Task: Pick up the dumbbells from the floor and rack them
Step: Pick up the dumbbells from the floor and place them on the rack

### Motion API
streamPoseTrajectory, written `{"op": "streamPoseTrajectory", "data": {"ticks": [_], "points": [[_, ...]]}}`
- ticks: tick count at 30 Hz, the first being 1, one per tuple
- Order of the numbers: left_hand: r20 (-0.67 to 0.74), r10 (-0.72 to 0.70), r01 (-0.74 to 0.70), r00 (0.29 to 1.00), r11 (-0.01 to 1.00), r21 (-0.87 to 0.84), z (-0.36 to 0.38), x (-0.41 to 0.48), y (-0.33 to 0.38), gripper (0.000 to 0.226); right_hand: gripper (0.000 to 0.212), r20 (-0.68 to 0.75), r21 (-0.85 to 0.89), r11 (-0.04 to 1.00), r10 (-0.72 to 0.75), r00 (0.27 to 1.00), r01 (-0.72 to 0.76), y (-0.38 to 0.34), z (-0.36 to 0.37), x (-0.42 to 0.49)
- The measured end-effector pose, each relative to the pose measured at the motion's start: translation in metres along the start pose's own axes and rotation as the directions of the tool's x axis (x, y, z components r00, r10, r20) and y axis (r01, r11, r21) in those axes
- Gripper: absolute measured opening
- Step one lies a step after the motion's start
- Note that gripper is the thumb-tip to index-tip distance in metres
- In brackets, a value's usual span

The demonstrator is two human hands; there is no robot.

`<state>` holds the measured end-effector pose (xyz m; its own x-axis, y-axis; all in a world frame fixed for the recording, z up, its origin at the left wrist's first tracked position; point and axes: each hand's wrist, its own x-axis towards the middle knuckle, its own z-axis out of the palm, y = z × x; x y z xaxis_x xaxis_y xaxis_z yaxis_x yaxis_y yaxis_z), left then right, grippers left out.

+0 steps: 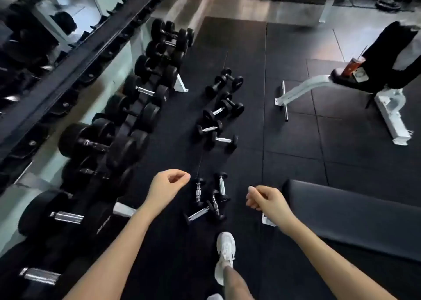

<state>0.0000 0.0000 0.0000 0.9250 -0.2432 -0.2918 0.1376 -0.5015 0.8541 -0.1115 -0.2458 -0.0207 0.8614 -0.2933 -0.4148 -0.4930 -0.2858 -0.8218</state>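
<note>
1. White sneaker (225, 254) planted on black rubber floor mat (296, 140); bare mat open left and right of it.
2. Left hand (167, 186) and right hand (265, 199) loosely curled, empty, above four small black chrome-handled dumbbells (208, 199) in a heap.
3. Black padded bench (353, 215) edging the right.
4. Long black dumbbell rack (109, 126) lining the left, heavy pairs seated.
5. More loose floor dumbbells (222, 108) beyond.

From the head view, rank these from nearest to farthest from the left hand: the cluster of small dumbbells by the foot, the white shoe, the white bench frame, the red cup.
1. Cluster of small dumbbells, just right of the left hand.
2. White shoe, below and to the right.
3. White bench frame, far right, up the mat.
4. Red cup, on the bench seat, beyond the frame.
</note>
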Motion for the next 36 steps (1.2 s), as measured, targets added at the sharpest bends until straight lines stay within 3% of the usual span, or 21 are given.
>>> {"op": "streamPoseTrajectory", "data": {"ticks": [7,16,22,27,36], "points": [[0.041,-0.329,0.33,0.943,0.944,-0.017,0.042,0.104,-0.104,0.022,0.035,0.156,0.05,0.962,0.259,0.953,-0.269,0.05,0.091,0.124],[0.13,-0.581,0.588,0.803,0.808,-0.02,0.076,0.217,-0.276,0.015,0.031,0.211,0.046,0.777,0.607,0.766,-0.628,0.161,0.222,0.252],[0.239,-0.591,0.561,0.771,0.807,0.183,0.11,0.296,-0.396,0.016,0.027,0.142,0.155,0.673,0.709,0.691,-0.723,0.246,0.295,0.33],[0.24,-0.557,0.467,0.795,0.815,0.344,0.155,0.329,-0.465,0.017,0.024,0.126,0.237,0.571,0.784,0.608,-0.786,0.321,0.354,0.365],[0.374,-0.488,0.19,0.789,0.773,0.606,0.251,0.344,-0.572,0.031,0.028,0.207,0.596,0.252,0.869,0.449,-0.762,0.438,0.421,0.409]]}}
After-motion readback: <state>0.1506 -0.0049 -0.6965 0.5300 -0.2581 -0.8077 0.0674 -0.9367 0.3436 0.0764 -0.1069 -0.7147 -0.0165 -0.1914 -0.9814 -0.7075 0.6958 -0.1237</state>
